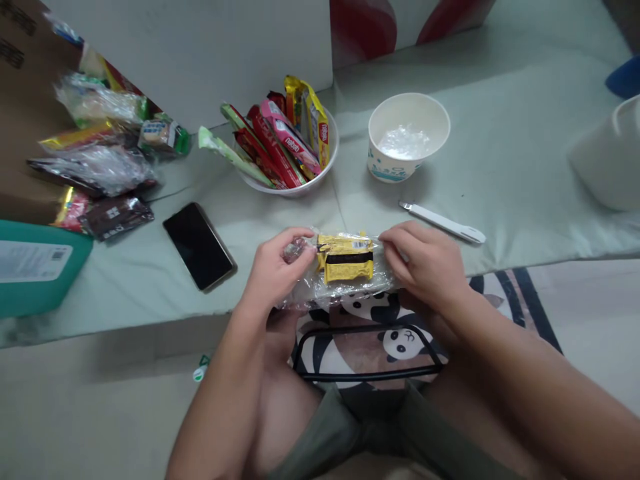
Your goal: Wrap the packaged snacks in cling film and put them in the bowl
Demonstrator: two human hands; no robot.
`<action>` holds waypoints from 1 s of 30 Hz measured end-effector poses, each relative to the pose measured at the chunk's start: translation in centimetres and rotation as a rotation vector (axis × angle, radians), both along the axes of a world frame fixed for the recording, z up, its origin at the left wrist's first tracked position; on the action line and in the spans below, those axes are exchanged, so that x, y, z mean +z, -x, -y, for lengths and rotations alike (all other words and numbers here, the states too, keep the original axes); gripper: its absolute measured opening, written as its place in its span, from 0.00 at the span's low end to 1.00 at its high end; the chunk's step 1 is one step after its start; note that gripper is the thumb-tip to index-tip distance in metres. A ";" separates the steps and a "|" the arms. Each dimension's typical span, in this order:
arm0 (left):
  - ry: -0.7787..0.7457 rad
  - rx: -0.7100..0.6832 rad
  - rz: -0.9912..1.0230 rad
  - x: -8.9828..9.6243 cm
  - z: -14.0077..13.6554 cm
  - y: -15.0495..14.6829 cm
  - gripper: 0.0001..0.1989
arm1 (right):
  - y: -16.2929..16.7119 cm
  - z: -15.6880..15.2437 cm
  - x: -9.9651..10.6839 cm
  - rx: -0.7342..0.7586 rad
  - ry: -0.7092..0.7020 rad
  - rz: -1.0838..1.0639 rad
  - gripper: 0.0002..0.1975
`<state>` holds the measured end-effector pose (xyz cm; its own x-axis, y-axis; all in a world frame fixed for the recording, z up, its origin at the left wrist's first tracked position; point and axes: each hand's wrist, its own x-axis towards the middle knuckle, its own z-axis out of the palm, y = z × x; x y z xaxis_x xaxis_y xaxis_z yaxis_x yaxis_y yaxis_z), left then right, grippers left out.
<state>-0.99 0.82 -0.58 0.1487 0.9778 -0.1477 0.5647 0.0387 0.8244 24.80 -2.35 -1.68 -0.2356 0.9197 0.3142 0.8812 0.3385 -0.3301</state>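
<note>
A clear plastic bag point(320, 290) lies at the table's near edge, with a yellow snack packet point(350, 267) inside or under the film; a dark band crosses the packet. My left hand point(280, 263) pinches the bag's left end between thumb and fingers. At the opposite end, my right hand point(420, 257) has its thumb and fingers closed on the film. Just beyond my right hand rests a white utility knife point(443, 222). Past the bag stands a white bowl point(295, 191) full of wrapped snack bars in red, pink, yellow and green.
A paper cup point(393, 172) holds crumpled clear film. To the left are a phone point(200, 247), a pile of packaged snacks point(100, 160) and a green container point(45, 267). White boxes point(240, 53) stand behind. A white vessel point(607, 160) is at the right edge.
</note>
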 end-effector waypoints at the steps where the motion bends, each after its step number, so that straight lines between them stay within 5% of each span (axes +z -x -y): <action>1: -0.031 0.029 -0.008 0.0 -0.1 0.0 0.10 | 0.0 -0.2 0.3 -0.022 0.007 -0.006 0.13; 5: -0.216 0.188 -0.104 -0.4 -0.6 -0.3 0.10 | -0.4 -1.4 1.2 -0.167 0.082 0.024 0.14; 9: -0.379 0.203 -0.157 -0.7 -1.3 -0.9 0.08 | -0.9 -3.0 1.7 -0.311 0.082 0.042 0.12; 13: -0.204 0.253 0.049 -0.7 -1.9 -1.3 0.12 | -1.3 -4.3 2.7 -0.375 0.141 0.006 0.13; 16: -0.109 0.263 0.204 -0.9 -2.2 -1.2 0.15 | -0.9 -4.3 4.0 -0.422 0.051 -0.049 0.15; 19: -0.051 0.269 0.228 -1.0 -2.4 -0.9 0.17 | 0.6 -3.2 4.8 -0.260 -0.014 -0.116 0.17; 24: -0.053 0.340 0.274 -0.8 -2.5 -1.0 0.18 | 3.9 -1.6 3.3 0.257 0.264 -0.033 0.18; 28: 0.112 0.334 0.449 -0.6 -2.3 -1.0 0.11 | 4.6 -1.5 2.1 0.215 0.385 0.067 0.30; 30: 0.239 0.256 0.465 -0.5 -2.0 -0.9 0.20 | 4.6 -1.5 1.8 0.192 0.379 0.077 0.36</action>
<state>-0.07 2.85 -1.07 0.0143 0.9386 -0.3447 0.0938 0.3420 0.9350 20.25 -0.81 0.15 -0.4237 0.9036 -0.0627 0.8409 0.3667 -0.3981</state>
